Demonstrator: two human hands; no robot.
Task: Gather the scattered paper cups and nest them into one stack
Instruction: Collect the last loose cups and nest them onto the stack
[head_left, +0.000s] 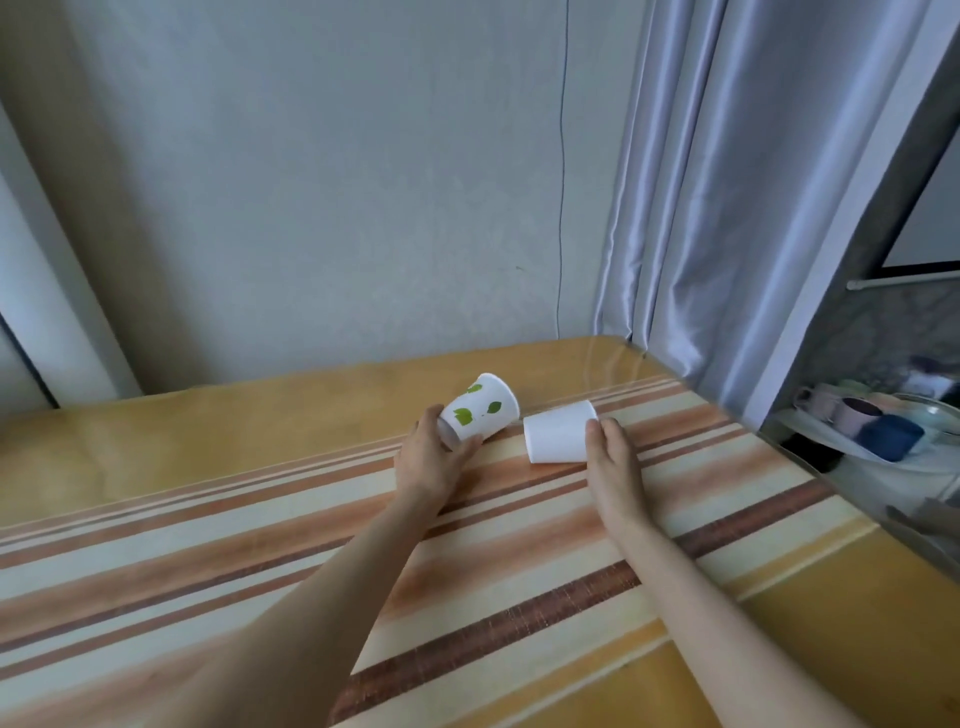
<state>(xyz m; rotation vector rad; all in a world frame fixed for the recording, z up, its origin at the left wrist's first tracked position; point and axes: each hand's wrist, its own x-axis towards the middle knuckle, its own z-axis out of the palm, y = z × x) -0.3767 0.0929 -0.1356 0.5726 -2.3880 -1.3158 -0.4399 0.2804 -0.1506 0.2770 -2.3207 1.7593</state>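
Striped cloth (218, 561) carries both cups: left hand (431, 457) clasps the leaf-printed cup (480, 408) by its base, mouth aimed right, while right hand (613, 457) rests, seemingly unclosed, against the plain cup (558, 434) lying sideways just beside it.

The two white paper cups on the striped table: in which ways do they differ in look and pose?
The white paper cup with green leaf prints is decorated; the plain white paper cup shows no print. The left hand grips the leaf cup at its narrow base and holds it tilted, while the plain cup lies on the striped table with the right hand against its side. Both are white, tapered and similar in size.
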